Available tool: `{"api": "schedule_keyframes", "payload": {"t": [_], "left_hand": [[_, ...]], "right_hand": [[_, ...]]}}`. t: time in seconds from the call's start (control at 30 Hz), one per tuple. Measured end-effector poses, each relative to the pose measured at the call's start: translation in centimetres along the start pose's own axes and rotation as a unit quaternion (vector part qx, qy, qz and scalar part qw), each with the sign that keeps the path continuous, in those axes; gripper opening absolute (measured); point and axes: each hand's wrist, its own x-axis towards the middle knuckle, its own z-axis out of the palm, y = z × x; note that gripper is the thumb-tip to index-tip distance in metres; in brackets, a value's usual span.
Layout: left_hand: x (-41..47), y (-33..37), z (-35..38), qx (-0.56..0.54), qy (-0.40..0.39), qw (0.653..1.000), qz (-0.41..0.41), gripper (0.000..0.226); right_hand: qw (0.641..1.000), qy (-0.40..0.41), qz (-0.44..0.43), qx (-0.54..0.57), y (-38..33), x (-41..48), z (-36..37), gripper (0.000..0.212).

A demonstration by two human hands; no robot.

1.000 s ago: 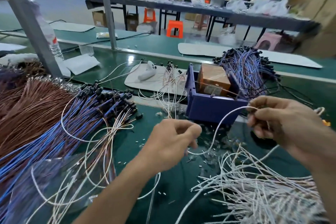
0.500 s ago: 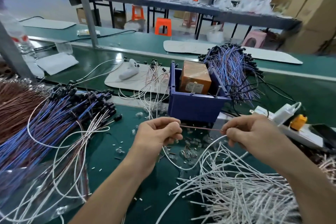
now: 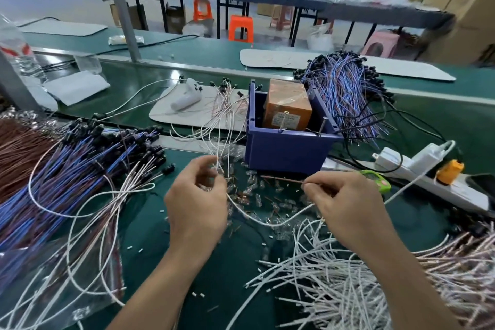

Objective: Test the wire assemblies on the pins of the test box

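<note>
Now left hand [image 3: 198, 203], right hand [image 3: 348, 207]: both grips clamped on one white wire [image 3: 270, 224]

You've got a white wire [image 3: 267, 224] looping between your hands, its tip [image 3: 284, 179] copper-brown beside your right hand [image 3: 345, 206]. Just beyond, a dark blue bin [image 3: 284, 153] with an orange-brown box [image 3: 288, 104] inside. Blue-and-violet wires [image 3: 67, 169] left of your left hand [image 3: 198, 201], dark green mat [image 3: 150, 236] underneath.
</note>
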Motion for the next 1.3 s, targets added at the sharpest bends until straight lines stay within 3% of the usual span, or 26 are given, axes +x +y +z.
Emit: {"api": "schedule_keyframes", "payload": {"t": [0.1,0.2,0.4,0.57,0.73,0.8,0.87,0.93,0.97,1.1,1.17,1.23,1.3], "left_hand": [[0.5,-0.5,-0.1,0.085,0.006,0.996,0.003,0.054],[0.8,-0.7,0.1,0.082,-0.012,0.996,-0.035,0.069],[1.5,-0.9,0.3,0.064,-0.048,0.994,-0.069,0.059],[1.7,-1.3,0.6,0.015,-0.071,0.993,-0.095,0.035],[1.5,-0.9,0.5,0.053,-0.075,0.992,-0.088,0.033],[1.2,-0.6,0.5,0.08,-0.09,0.991,-0.061,0.023],[0.4,-0.2,0.7,0.146,-0.069,0.986,0.031,0.015],[-0.5,0.2,0.9,0.229,-0.02,0.966,0.117,0.031],[-0.9,0.3,0.9,0.245,-0.012,0.962,0.123,0.035],[-0.6,-0.5,1.2,0.164,-0.106,0.977,0.083,0.013],[-0.5,-0.6,1.0,0.113,-0.109,0.985,0.069,0.013],[-0.4,-0.4,0.9,0.059,-0.089,0.993,0.056,0.016],[-0.2,-0.3,0.8,-0.04,-0.078,0.996,0.031,0.017]], "right_hand": [[0.999,0.003,-0.001,0.034,0.1,-0.2,0.3,0.017],[0.998,0.008,0.01,0.065,0.3,-0.5,0.3,0.018],[0.995,0.02,0.003,0.095,0.0,-0.8,-0.3,0.025],[0.988,0.009,0.006,0.154,-0.6,-0.9,-0.8,0.026],[0.981,-0.019,0.004,0.192,-1.2,-1.1,-1.8,0.021],[0.973,-0.014,-0.005,0.232,-1.7,-1.2,-2.2,0.019],[0.957,0.014,-0.021,0.289,-2.2,-1.3,-2.6,0.016],[0.945,0.034,-0.038,0.322,-2.6,-1.4,-2.9,0.016],[0.941,0.036,-0.042,0.333,-2.7,-1.4,-3.0,0.016],[0.938,0.033,-0.043,0.342,-2.5,-1.4,-2.9,0.016],[0.946,0.034,-0.027,0.322,-2.3,-1.3,-2.7,0.017],[0.966,0.033,-0.002,0.256,-1.8,-1.2,-2.5,0.021],[0.993,0.016,0.011,0.117,-1.4,-1.3,-1.8,0.02]]}}
